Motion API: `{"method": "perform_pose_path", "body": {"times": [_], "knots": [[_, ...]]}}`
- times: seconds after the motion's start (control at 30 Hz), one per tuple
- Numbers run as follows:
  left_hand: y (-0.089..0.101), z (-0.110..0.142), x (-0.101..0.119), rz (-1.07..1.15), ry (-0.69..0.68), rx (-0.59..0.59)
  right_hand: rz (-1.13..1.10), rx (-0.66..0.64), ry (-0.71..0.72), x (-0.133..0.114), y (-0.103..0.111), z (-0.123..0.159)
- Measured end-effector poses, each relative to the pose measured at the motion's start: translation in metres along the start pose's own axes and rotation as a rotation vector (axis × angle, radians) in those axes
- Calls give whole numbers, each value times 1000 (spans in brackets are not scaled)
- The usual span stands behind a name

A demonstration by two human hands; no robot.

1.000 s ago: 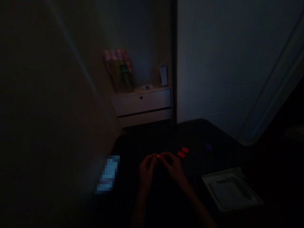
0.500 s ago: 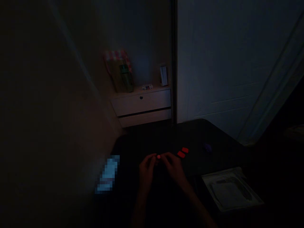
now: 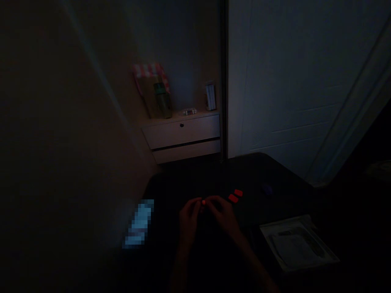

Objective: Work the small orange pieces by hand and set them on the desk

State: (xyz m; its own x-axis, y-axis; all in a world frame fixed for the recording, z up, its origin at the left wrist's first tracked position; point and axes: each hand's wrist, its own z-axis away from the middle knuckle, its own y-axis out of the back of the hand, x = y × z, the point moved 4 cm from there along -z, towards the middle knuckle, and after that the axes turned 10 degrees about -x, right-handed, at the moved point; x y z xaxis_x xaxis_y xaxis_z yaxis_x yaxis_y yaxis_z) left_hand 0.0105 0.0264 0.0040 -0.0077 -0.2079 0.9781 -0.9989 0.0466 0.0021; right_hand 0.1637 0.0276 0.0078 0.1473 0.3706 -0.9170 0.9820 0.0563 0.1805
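Note:
In dim light my left hand (image 3: pixel 188 212) and my right hand (image 3: pixel 220 209) meet over the dark table. Between their fingertips is a small bright red-orange piece (image 3: pixel 203 202), too small to name. Both hands are closed, with fingers pinching at it from either side. Just beyond my right hand lie two flat red pieces (image 3: pixel 233 198) on the table, one slightly behind the other. Farther right sits a small purple lump (image 3: pixel 267 189).
A pale flat packet (image 3: pixel 299 243) lies at the table's right side. To the left glows a blurred bright screen (image 3: pixel 139 224). Behind the table stands a white drawer unit (image 3: pixel 186 136) bearing a green bottle (image 3: pixel 163 101) and a checked bag (image 3: pixel 148 71). A pale door (image 3: pixel 275 81) rises at right.
The hands have barely moved. The small red piece between the fingertips shows a little less of itself and has shifted slightly.

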Motion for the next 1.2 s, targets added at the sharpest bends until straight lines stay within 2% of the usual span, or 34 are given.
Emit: {"method": "perform_pose_path", "body": {"times": [0.4,0.67,1.0,1.2], "knots": [[-2,-3,-1,-17,18,-36,0,10,57,-4,1,1],[0,-1,-2,14,13,-36,-14,29,11,0,0,1],[0,-1,-5,59,-3,-40,5,-9,32,-4,0,1],[0,-2,-6,3,13,-55,7,-21,19,-6,1,1]]}}
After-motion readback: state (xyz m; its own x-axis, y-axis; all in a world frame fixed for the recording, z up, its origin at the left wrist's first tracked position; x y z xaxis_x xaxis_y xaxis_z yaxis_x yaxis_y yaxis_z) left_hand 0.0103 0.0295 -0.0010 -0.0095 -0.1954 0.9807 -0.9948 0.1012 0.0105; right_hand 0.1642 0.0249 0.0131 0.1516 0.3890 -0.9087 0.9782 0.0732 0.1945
